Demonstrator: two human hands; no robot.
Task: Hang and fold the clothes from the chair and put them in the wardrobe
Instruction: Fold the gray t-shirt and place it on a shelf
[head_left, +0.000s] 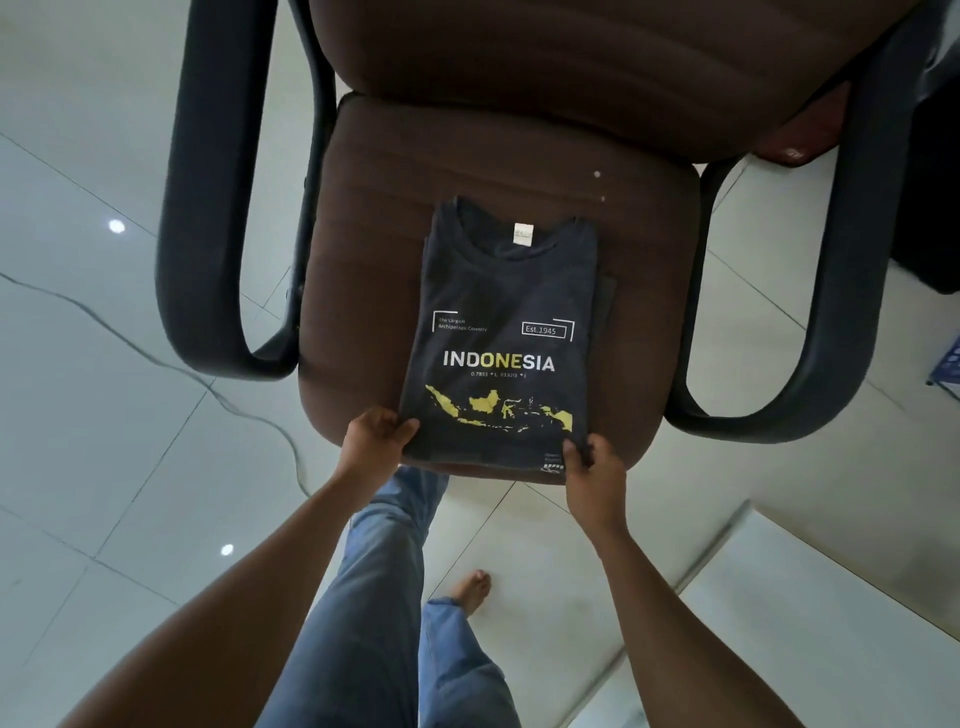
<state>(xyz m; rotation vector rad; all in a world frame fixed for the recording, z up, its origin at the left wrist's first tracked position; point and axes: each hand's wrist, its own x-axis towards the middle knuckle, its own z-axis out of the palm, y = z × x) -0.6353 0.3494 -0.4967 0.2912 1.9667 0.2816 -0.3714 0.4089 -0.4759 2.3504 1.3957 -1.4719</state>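
Fingers of the left hand (376, 441) pinch the near left corner of the folded T-shirt (506, 332), thumb on top; the right hand (592, 470) pinches the near right corner in the same way. Both hands are closed on the cloth. The T-shirt lies on the seat of the chair (374, 218), its near edge at the seat's front rim, collar toward the backrest.

Risk, as a judgement: lifted by the two near corners alone, the far end would hang and the tucked-in sides could slip open, undoing the fold; soft knit gives little stiffness. A sleeve layer already peeks out along the right side. Dragging it over the seat's stitched ridges could also bunch the lower layers.

Materials: the T-shirt is dark, matte cotton-like knit, folded to a narrow rectangle, with white and yellow print and a small neck label. The seat is brown, smooth and padded, crossed by ribs; the armrests (208, 218) are black rounded loops. Glossy pale tiles form the floor (104, 441).
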